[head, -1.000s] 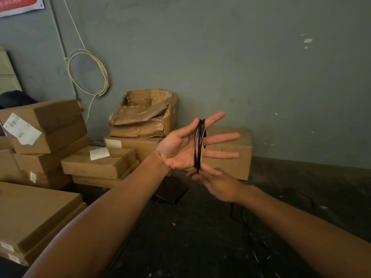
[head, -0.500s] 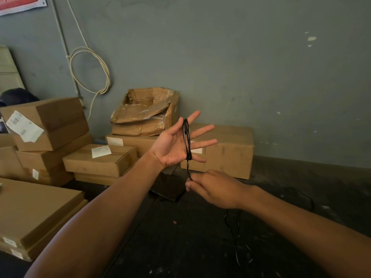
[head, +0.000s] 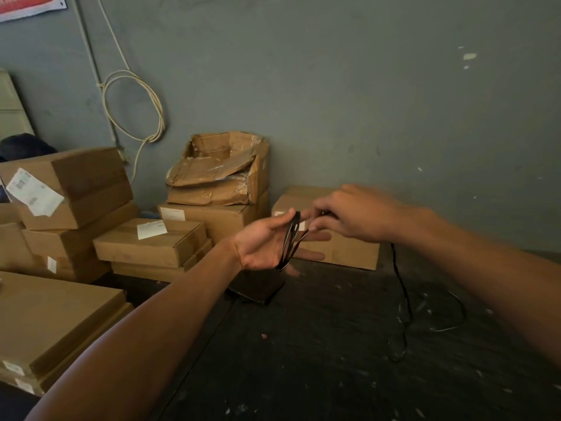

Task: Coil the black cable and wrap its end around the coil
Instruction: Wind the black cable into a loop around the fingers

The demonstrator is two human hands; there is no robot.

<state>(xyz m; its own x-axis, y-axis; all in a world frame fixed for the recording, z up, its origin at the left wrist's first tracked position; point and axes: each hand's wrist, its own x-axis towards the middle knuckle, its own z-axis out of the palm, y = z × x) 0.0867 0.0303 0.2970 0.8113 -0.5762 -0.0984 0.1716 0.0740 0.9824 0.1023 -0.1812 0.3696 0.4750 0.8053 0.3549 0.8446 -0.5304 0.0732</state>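
Head view, left hand (head: 263, 245) palm up with fingers straight, black cable (head: 290, 238) looped around them as a small coil, right hand (head: 353, 214) just beside it pinching the cable's free run, which trails down onto the dark table (head: 303, 360), cardboard boxes (head: 145, 241) behind.

Grey-green wall (head: 349, 86), scuffed, pale chips upper right. Red sign (head: 28, 4) in the top left corner. White cord (head: 136, 107) looped on the wall beside a thin conduit (head: 91, 71). Cardboard boxes (head: 76, 189) stacked along the wall's foot; one crushed box (head: 218, 168) tops the middle stack. Dark floor (head: 318, 360), speckled with pale flecks. Light dim, flat.
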